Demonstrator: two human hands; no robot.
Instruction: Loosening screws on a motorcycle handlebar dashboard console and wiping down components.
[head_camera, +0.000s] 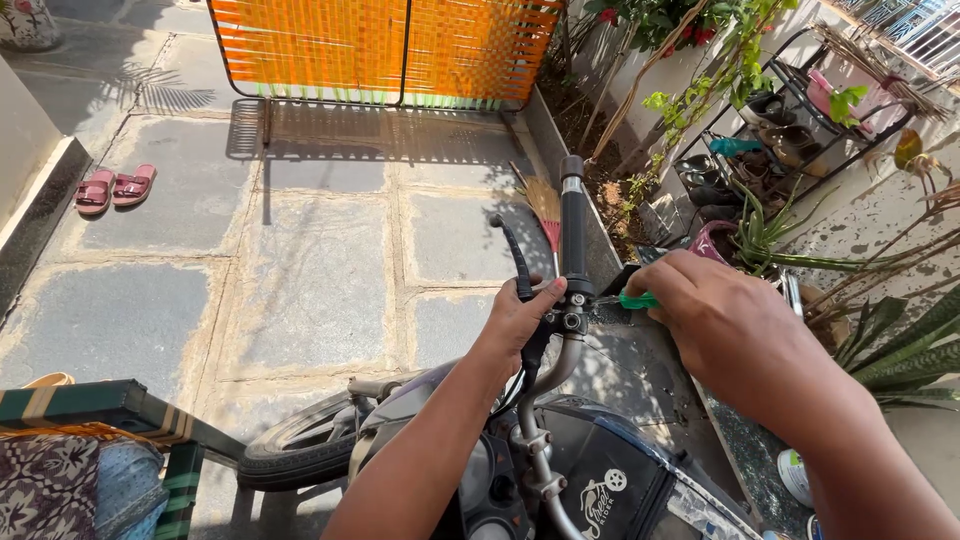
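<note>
left hand (520, 318): wrapped round handlebar (574, 230) by the brake lever (515, 255);
right hand (725, 325): gripping green-handled screwdriver (634, 299), tip at the clamp

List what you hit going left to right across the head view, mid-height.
Pink sandals → left hand on the brake lever clamp → black handlebar grip → green-handled tool → right hand → shoe rack.

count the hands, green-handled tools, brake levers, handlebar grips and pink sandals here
hands: 2, left hand at the brake clamp, right hand holding the tool
green-handled tool: 1
brake lever: 1
handlebar grip: 1
pink sandals: 2
total: 7
</note>
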